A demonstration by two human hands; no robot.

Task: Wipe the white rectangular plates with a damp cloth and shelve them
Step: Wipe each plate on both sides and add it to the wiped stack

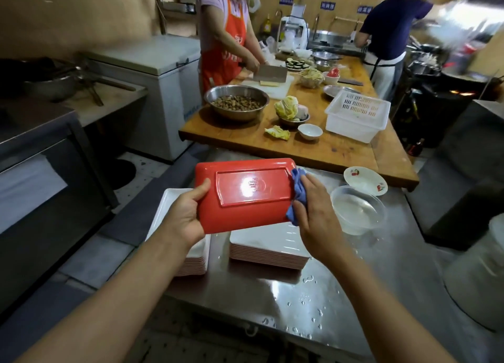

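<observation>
At the far left of the steel table [341,294] sits a stack of white rectangular plates [169,207], partly hidden behind the left forearm, its pinkish-red edges showing at the side. Just right of it the left hand [188,215] grips the short end of a plate [245,193] held up in the air, thumb curled over its rim; the plate is turned with its glossy red underside and raised foot ring toward the camera, so its white face cannot be seen. On the plate's right edge the right hand [313,207] presses a bunched blue cloth [298,193], fingers wrapped around the wad, working along the rim. Directly below the held plate is a second stack [270,248] of the same plates, white face up, with water beads on the steel around it. Further right stand a clear plastic bowl of water [357,210] and a small white dish with a cherry print [365,180]. Judging by this, the wiping is mid-course: one plate is being cleaned on its back, and which stack is done and which is waiting cannot be told. No shelf is in view, so shelving appears wholly undone, with both stacks left to put away
</observation>
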